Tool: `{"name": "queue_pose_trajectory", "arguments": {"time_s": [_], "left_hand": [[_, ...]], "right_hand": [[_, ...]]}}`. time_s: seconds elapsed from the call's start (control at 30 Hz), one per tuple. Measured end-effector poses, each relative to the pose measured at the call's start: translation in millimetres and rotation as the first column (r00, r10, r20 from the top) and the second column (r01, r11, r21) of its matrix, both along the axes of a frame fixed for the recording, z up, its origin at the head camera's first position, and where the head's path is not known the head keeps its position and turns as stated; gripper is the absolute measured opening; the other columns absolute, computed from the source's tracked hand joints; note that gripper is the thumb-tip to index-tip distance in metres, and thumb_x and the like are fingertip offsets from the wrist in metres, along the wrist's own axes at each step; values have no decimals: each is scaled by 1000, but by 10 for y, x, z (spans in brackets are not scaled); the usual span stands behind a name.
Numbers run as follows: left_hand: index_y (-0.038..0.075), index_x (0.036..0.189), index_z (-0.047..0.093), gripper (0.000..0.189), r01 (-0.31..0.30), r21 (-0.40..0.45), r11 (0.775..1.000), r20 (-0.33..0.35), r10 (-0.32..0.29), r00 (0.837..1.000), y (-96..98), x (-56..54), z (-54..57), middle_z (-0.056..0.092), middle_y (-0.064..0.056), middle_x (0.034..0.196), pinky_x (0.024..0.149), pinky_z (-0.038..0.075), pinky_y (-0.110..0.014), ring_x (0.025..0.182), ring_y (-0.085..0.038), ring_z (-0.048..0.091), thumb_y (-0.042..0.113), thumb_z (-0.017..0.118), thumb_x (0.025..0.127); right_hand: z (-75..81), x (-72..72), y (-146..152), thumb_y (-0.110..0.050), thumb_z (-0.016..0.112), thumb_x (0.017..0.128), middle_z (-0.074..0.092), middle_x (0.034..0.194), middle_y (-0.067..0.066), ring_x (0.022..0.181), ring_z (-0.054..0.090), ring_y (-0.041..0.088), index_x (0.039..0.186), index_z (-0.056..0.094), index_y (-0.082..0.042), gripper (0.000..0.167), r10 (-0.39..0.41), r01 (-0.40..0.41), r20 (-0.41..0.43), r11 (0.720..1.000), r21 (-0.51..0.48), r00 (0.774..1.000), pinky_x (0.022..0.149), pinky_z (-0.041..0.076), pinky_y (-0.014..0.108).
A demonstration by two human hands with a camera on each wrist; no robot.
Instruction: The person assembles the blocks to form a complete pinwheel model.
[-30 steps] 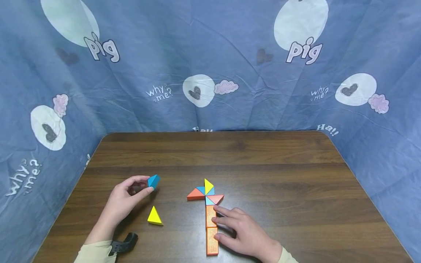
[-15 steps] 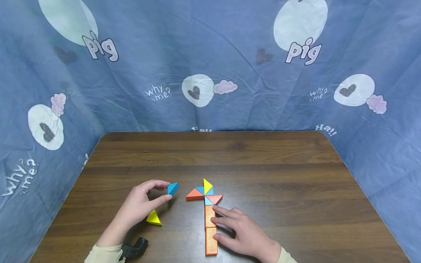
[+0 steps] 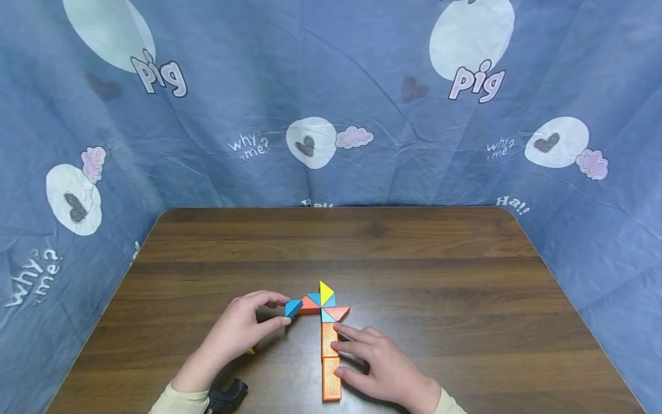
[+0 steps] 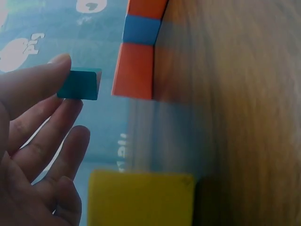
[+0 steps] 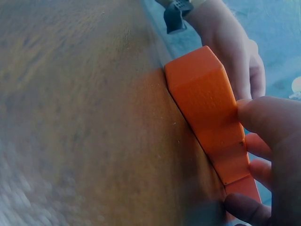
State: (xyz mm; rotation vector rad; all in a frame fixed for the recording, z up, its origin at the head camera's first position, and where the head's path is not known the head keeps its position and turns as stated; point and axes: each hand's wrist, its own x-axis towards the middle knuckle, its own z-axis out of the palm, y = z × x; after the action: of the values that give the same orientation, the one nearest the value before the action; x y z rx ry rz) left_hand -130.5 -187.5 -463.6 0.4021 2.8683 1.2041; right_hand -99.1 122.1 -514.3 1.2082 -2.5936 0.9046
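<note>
Between thumb and fingertips my left hand (image 3: 238, 328) pinches a blue triangular block (image 3: 293, 308), which overlaps the red-orange triangle block (image 3: 310, 305) in the head view. In the left wrist view the block (image 4: 79, 84) is off the table. That red-orange piece is the left vane of a pinwheel shape, with a yellow triangle (image 3: 326, 293) on top, a pink-red one (image 3: 338, 313) at right and several blue ones between. Below it stand two orange rectangular blocks (image 3: 329, 339) end to end in a column. The fingertips of my right hand (image 3: 383, 365) rest along their right side.
A loose yellow triangle block (image 4: 141, 200) lies on the wooden table (image 3: 439, 276), mostly hidden behind my left hand in the head view. A black wrist strap (image 3: 228, 397) sticks out by my left sleeve. Blue printed cloth (image 3: 362, 178) surrounds the table's back and sides.
My left hand has moved right and slightly toward me with the blue block, up to the pinwheel's left side, covering most of the loose yellow triangle. My right hand stays put.
</note>
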Motion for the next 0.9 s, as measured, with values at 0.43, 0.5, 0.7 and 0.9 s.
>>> {"name": "queue_pose_trajectory", "arguments": {"time_s": [0.43,0.5,0.7,0.9], "left_hand": [[32,106,72,29,60,-101,993,-68,-67,995,176,21,-81,67,18,100,82,51,-36,93,-6,64,30,84,80],[29,106,73,30,58,-117,991,-74,-67,995,202,25,-91,69,15,99,82,51,-36,93,-7,64,29,85,79],[25,104,74,31,40,-187,982,-115,-62,991,280,34,-128,69,15,98,84,51,-36,93,-5,63,30,86,76],[23,103,75,31,36,-218,975,-133,-66,989,314,53,-151,70,15,98,87,49,-38,94,-8,64,30,87,75]], "right_hand": [[-18,-8,0,-46,65,94,48,147,-9,102,56,4,125,69,-25,38,1,-1,-17,1000,-6,1000,85,47,24],[-17,-8,0,-47,64,94,48,147,-9,103,56,4,125,69,-25,38,-1,1,-13,1000,-3,1000,86,47,24],[-9,-6,4,-47,65,93,48,147,-12,104,56,3,124,70,-26,38,-8,8,-1,1000,-7,1000,87,47,24],[-9,-1,-2,-46,65,94,48,146,-11,104,56,4,124,70,-26,37,-4,4,-5,1000,-17,1000,88,47,25]]}}
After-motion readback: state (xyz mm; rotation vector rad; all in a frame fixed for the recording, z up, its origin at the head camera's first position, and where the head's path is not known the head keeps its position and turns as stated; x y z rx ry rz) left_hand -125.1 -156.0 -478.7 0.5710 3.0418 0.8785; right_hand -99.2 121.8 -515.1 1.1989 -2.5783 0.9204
